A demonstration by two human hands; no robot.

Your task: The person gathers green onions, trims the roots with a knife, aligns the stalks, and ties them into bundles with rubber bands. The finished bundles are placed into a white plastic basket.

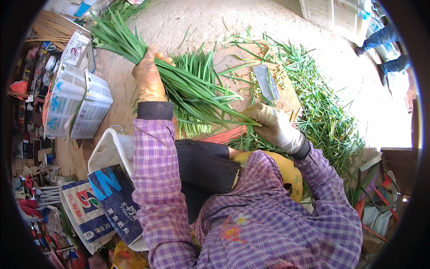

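My gloved left hand [150,77] is closed around a thick bunch of long, flat green leaves [191,82], which look like garlic chives. One end of the bunch fans out beyond that hand at the upper left; the other slants down to the right. At that lower end, my gloved right hand [277,126] pinches a few leaf ends. Under the held bunch lies another bundle of the same greens [198,65], with pale stalk ends towards me. Beyond my right hand, a broad metal blade [266,82] rests on a wooden board [235,55] among cut scraps.
Loose green trimmings [322,101] are heaped right of the board. White plastic crates [90,104] stand at the left, near containers draped with printed sacks [116,201]. Another white crate [336,20] is at the upper right, beside a person's legs [383,37].
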